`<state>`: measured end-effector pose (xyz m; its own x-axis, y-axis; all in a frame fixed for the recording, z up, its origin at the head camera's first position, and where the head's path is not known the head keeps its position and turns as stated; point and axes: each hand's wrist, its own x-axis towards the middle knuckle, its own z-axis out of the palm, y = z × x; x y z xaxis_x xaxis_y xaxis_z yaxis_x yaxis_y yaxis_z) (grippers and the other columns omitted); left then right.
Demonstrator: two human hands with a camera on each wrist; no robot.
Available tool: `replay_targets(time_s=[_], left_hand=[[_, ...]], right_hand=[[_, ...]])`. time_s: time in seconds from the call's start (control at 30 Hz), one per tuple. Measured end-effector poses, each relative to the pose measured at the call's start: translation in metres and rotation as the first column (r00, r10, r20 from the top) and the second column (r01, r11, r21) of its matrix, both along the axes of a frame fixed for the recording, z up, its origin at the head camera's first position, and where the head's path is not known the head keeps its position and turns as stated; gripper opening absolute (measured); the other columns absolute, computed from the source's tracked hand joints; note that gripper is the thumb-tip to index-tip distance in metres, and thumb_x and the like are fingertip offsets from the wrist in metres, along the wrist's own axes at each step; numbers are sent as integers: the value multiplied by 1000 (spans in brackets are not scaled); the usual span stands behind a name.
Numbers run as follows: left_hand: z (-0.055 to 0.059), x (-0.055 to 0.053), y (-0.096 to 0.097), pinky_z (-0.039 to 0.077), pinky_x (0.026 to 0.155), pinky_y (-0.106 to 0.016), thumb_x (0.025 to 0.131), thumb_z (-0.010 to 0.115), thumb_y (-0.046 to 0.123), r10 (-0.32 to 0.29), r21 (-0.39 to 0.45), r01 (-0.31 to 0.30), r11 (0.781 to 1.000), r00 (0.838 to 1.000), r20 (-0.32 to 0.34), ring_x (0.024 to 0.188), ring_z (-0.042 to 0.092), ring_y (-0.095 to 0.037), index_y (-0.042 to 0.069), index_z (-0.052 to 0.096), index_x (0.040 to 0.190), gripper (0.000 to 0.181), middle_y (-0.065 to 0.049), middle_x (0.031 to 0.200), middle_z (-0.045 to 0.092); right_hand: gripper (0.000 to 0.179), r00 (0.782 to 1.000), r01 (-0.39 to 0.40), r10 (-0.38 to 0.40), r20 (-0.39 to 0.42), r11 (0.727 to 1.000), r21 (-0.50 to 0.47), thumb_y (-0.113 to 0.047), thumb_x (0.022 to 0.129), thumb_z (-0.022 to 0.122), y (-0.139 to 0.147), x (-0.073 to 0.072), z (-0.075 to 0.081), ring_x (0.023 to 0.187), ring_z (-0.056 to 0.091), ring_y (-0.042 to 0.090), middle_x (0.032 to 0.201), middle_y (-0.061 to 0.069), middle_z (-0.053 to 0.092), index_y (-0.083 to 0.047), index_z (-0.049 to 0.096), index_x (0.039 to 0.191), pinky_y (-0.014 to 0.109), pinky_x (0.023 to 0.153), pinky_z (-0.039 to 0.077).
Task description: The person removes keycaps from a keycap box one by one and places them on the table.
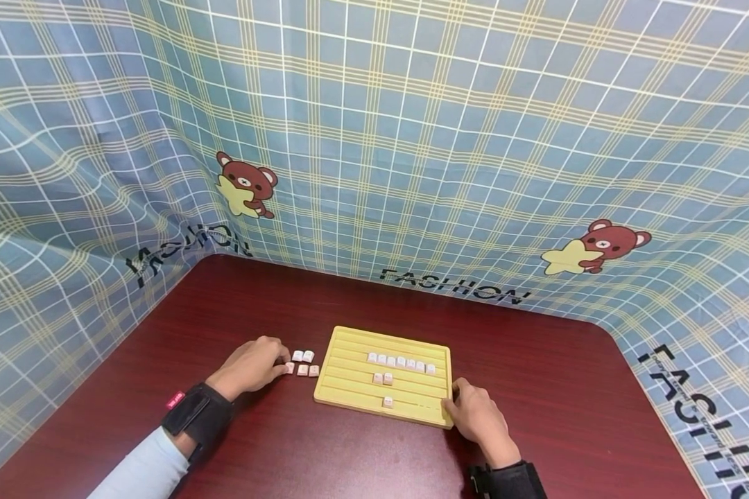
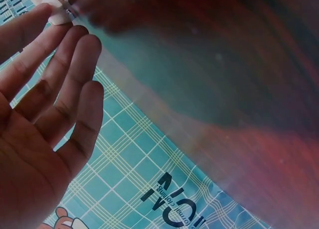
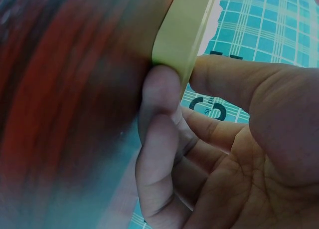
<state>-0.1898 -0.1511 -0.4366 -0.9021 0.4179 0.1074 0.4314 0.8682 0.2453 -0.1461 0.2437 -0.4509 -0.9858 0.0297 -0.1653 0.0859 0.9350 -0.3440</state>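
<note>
Ideally, the left hand (image 1: 256,363), fingertips pinching a white tile (image 1: 290,368) left of the yellow tray (image 1: 348,367), holds it level; the right hand (image 1: 478,414) grips the tray's near right corner.

Smooth, plastic-looking keycaps (image 1: 401,361) sit in a ridged yellow tray (image 1: 346,350) of matt, plastic-looking material, atop a dark-red surface (image 1: 256,443) with a wood-grain look and a glossy sheen. A checked drape (image 1: 381,125) of creased, matt cloth hangs behind; a black, fabric-like wristband (image 1: 201,414) adjoins a pale-blue cloth sleeve (image 1: 140,468).
</note>
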Motion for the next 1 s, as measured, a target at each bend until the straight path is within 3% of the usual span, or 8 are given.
replay_targets(time_s=[0.27,0.63,1.0], left_hand=[[-2,0,0,48,65,-31,83,76,16,14,15,-15,1000,1000,14,76,60,-12,14,73,87,6,2,86,67],[4,2,4,47,63,-29,82,76,14,-27,24,28,999,999,-27,72,59,-11,13,73,86,5,2,83,65],[8,2,33,48,64,-26,83,75,14,-47,74,49,996,999,-27,75,62,-12,12,75,93,10,1,87,66]], right_hand=[[28,1000,11,-11,20,1000,-7,-26,92,65,0,0,1,65,53,15,77,0,56,-7,60,113,33,57,40],[27,999,22,-21,31,1000,-7,-27,92,65,0,1,1,66,54,16,78,0,56,-9,60,113,34,57,41],[28,998,20,-19,55,1000,-24,-25,93,64,-1,1,2,63,52,16,75,0,55,-8,59,114,33,56,39]])
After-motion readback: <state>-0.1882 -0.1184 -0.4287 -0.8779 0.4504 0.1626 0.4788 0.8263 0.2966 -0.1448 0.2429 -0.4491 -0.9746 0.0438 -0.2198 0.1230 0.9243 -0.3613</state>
